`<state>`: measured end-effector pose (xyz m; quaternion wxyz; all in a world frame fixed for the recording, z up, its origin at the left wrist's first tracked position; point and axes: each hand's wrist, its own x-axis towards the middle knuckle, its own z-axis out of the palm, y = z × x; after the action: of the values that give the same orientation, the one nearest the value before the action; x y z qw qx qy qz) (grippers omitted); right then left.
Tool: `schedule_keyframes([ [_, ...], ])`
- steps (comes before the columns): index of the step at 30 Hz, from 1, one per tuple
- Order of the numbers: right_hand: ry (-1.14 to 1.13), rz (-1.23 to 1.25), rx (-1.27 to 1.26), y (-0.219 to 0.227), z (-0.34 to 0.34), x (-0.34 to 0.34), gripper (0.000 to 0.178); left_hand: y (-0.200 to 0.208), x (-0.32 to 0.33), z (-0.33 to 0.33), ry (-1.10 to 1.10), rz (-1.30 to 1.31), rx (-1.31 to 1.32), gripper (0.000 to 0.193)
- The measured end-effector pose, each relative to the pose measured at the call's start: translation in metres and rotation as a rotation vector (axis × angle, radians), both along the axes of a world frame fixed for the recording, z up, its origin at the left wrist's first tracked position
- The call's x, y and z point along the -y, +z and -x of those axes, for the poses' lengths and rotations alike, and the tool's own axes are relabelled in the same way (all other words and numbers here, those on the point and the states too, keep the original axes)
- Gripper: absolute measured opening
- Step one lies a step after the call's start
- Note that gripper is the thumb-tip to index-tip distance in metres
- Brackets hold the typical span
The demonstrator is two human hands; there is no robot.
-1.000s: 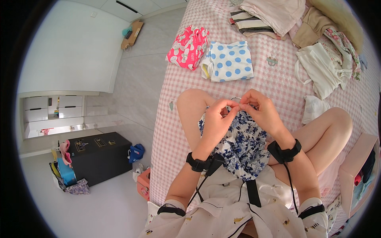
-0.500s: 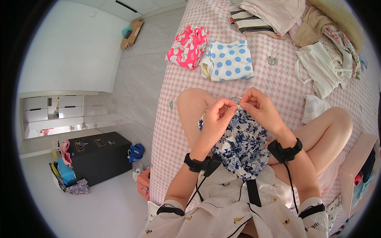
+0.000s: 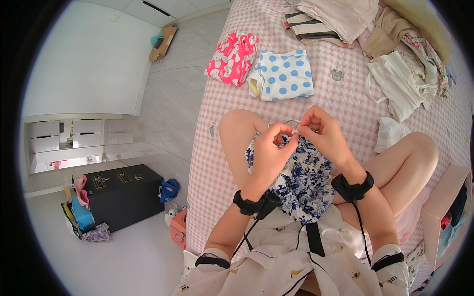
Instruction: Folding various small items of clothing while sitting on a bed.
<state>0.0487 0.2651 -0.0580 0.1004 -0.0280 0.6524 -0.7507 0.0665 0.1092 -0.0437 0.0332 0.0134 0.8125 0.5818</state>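
Observation:
A white garment with blue flowers point(image 3: 305, 185) lies gathered and crumpled in my lap, between my bent legs. At its upper edge, my left hand point(image 3: 273, 150) pinches a small white tie between thumb and forefinger. My right hand point(image 3: 323, 135) is closed in a pinch at the same spot, its fingertips almost meeting the left ones. A small pale ring-like edge shows just behind the fingers. Beyond my hands lie a folded white cloth with blue dots point(image 3: 286, 76) and a folded pink cloth with white rabbit shapes point(image 3: 231, 60).
I sit on a bed with a pink checked quilt point(image 3: 202, 163). Clothes lie at the far right, among them a white strappy top point(image 3: 393, 86) and a striped cloth point(image 3: 313, 28). A pink bin point(image 3: 437, 217) holds clothes at right. A black chest point(image 3: 121, 195) stands on the floor.
My left hand and wrist have turned and shifted slightly to the right, and the fingers bend more around the small white tie. My right hand stays nearly in place. The garment has moved a little.

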Motion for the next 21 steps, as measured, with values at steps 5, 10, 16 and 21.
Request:
schedule_keyframes([
  [5,-0.055,-0.148,-0.123,0.002,-0.003,0.003,0.009,0.004,-0.004,0.001,0.058,0.055,0.003,0.008],
  [10,-0.006,-0.364,-0.229,0.020,-0.005,0.001,0.017,0.007,0.003,0.007,0.076,0.014,0.013,0.008],
  [16,-0.028,-0.375,-0.300,0.012,-0.006,0.003,0.017,0.008,0.009,0.009,0.015,0.015,0.029,0.009],
  [21,-0.030,-0.252,-0.125,0.005,-0.005,0.002,0.012,0.009,0.008,0.011,-0.004,-0.071,0.044,0.014],
])
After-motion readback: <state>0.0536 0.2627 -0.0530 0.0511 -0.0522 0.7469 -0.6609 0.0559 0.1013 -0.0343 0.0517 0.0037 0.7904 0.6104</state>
